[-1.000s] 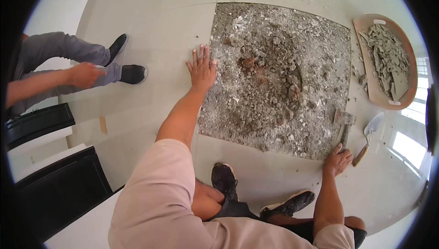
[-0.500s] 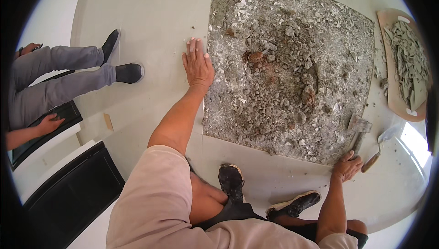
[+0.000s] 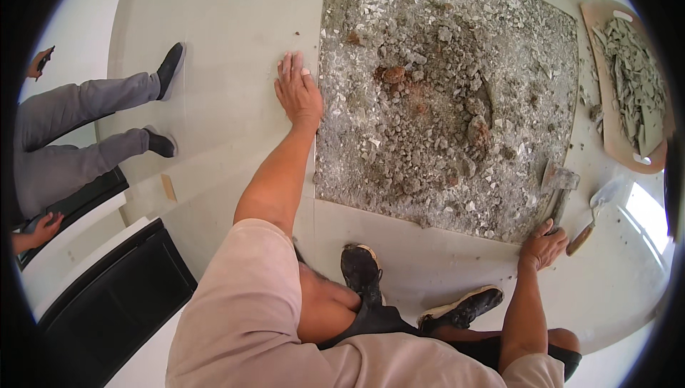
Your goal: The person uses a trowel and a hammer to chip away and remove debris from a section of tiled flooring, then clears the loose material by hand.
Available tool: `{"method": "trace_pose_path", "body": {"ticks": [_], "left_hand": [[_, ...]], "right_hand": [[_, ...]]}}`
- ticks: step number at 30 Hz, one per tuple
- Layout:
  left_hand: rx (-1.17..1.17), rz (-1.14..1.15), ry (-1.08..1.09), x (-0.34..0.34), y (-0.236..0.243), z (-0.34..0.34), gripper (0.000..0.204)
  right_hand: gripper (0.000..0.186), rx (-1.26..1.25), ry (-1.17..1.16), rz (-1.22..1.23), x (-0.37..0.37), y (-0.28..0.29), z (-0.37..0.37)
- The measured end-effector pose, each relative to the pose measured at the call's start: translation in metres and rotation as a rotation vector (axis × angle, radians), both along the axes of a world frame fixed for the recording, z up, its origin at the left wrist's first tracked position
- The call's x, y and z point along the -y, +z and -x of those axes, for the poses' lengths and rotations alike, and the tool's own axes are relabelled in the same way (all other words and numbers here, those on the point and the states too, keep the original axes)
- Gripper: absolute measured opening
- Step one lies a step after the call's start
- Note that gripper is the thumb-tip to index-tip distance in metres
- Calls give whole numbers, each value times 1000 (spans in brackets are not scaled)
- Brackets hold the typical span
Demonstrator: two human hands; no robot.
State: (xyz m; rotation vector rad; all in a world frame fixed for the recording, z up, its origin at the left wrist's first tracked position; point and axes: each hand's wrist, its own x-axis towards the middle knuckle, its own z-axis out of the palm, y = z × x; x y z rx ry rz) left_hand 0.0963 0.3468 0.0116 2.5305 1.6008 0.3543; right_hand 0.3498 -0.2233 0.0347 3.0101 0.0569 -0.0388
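Rubble [image 3: 428,103] covers a square of the floor [image 3: 214,195] ahead of you, seemingly loosened but not cleared.
In the head view, broken tile pieces [image 3: 637,78] already sit in the tub [image 3: 611,128] at far right; the square remains heaped. Your left hand [image 3: 300,99] lies flat, fingers extended, holding nothing, along its left edge; your right hand [image 3: 544,247] grips the hammer [image 3: 561,179] at its near right corner.

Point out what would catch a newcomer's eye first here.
The square patch of grey rubble dominates the middle, bordered by pale floor tiles. At its lower right corner, the right hand holds a hammer beside a trowel, while the left hand lies flat at its left edge. Far right, a peach tub holds broken shards.
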Motion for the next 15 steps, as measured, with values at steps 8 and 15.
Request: {"method": "trace_pose_path", "body": {"ticks": [8,15], "left_hand": [[-114,10,43,-1,-2,-8,57],[-155,26,55,-5,0,-2,64]], "right_hand": [[53,11,-2,-17,0,5,0],[53,-9,-3,-26,-6,7,1]]}}
